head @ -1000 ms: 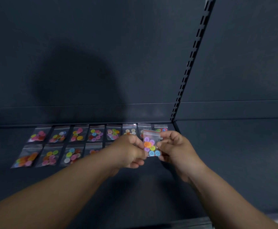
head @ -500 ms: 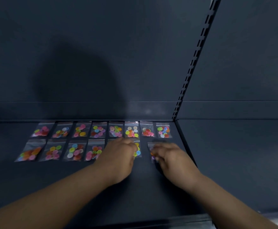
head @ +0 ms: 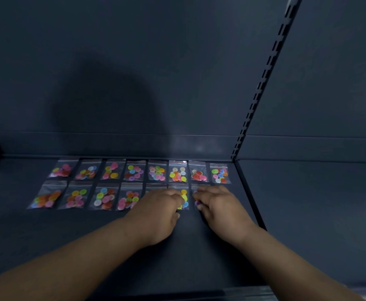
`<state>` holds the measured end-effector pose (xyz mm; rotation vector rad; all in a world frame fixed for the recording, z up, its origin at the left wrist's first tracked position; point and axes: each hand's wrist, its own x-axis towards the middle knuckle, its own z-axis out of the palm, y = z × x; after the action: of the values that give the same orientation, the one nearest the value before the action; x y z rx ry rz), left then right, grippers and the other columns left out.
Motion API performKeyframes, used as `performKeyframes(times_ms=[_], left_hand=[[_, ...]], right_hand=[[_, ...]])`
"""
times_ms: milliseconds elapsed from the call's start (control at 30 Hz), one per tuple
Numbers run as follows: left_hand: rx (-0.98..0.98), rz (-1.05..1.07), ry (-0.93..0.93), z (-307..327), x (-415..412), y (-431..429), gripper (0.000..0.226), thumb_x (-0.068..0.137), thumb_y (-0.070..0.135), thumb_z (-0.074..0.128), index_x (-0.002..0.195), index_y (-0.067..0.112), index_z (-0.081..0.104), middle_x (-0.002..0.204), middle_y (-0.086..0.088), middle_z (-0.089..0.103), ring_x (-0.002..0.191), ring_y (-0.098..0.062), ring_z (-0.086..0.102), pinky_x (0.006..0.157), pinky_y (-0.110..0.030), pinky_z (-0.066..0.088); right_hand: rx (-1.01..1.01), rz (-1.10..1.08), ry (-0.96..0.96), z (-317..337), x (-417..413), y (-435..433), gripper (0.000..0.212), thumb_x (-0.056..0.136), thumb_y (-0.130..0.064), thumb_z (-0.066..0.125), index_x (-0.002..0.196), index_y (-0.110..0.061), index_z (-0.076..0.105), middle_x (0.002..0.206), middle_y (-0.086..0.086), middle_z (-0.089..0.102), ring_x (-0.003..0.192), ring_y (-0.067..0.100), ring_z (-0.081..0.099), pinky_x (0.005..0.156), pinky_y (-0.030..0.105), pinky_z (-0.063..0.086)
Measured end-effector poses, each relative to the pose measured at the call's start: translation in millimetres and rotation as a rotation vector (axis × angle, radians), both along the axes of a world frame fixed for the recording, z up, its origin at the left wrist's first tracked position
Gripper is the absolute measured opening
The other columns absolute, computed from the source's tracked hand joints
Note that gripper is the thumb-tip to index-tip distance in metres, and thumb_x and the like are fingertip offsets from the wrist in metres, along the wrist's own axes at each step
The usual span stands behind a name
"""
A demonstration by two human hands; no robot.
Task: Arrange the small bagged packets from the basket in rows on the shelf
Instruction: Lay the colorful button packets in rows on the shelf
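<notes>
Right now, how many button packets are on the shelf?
15. Back row: eight, side by side along the shelf wall. Front row: four clear at left, two partly under the left hand, one under the right hand. Others could be hidden beneath them.
</notes>
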<state>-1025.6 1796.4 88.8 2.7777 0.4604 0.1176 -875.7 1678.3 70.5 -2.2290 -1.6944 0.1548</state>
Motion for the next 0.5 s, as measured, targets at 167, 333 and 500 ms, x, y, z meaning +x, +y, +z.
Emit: performKeyframes(times_ms=[167, 333, 500], left_hand=[[0.0, 0.0, -0.01, 0, 0, 1, 0.023, 0.094, 0.026, 0.047, 0.112, 0.016, 0.058, 0.121, 0.006, 0.052, 0.113, -0.013, 0.048, 0.091, -0.019, 0.035], [0.007, 0.016, -0.035, 3, -1, 3, 0.033, 0.094, 0.028, 0.049, 0.125, 0.019, 0.054, 0.13, 0.007, 0.049, 0.119, -0.012, 0.044, 0.097, -0.019, 0.032], [0.066, 0.072, -0.064, 24, -7, 14, 0.043, 0.094, 0.031, 0.05, 0.136, 0.023, 0.046, 0.141, 0.005, 0.043, 0.129, -0.013, 0.037, 0.106, -0.021, 0.024]], right_hand=[[-0.018, -0.011, -0.004, 1, -1, 2, 0.031, 0.093, -0.022, 0.052, 0.122, -0.019, 0.062, 0.133, 0.0, 0.057, 0.122, 0.024, 0.047, 0.102, 0.036, 0.041], [0.028, -0.037, 0.021, 12, -5, 4, 0.03, 0.089, -0.022, 0.048, 0.115, -0.018, 0.064, 0.126, 0.002, 0.059, 0.116, 0.027, 0.051, 0.097, 0.038, 0.042], [0.094, -0.01, -0.008, 31, -15, 22, 0.033, 0.085, -0.016, 0.052, 0.115, -0.016, 0.065, 0.121, 0.005, 0.062, 0.109, 0.03, 0.055, 0.095, 0.034, 0.039]])
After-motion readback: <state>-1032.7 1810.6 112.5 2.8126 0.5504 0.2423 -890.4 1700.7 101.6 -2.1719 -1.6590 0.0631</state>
